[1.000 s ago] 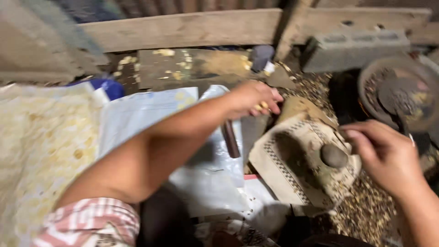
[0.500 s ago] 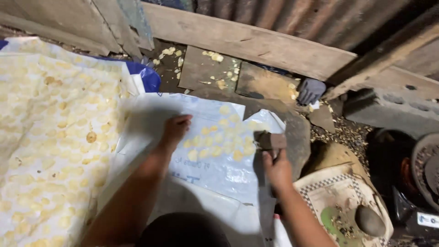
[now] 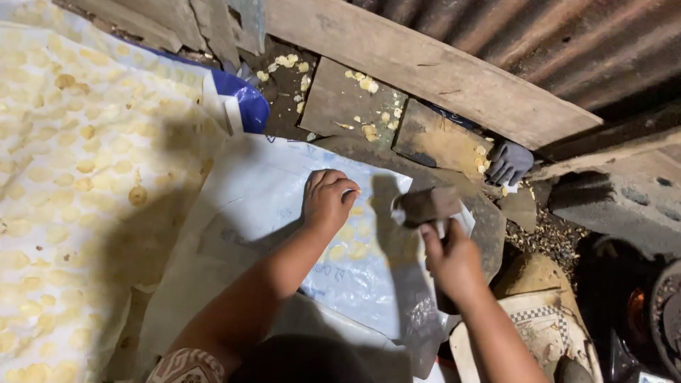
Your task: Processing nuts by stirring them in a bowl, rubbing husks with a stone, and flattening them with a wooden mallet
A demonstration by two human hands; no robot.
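Observation:
My left hand (image 3: 326, 198) rests with curled fingers on a white plastic sheet (image 3: 241, 191) that covers several flattened yellow pieces (image 3: 351, 248). My right hand (image 3: 450, 259) grips the handle of a wooden mallet, whose brown block head (image 3: 425, 204) hangs raised above the sheet, just right of my left hand. The sheet lies over a dark flat stone (image 3: 489, 220).
A large sheet (image 3: 64, 177) covered with several flat yellow discs spreads at the left. A wooden plank (image 3: 425, 67) and corrugated metal wall stand behind. A grey glove (image 3: 509, 162), scattered yellow crumbs (image 3: 365, 85), a concrete block (image 3: 617, 206) and a dark round pan (image 3: 663, 319) sit at the right.
My left hand has moved right along the sheet and curled its fingers. The mallet head has risen slightly. The camera view has shifted down and left.

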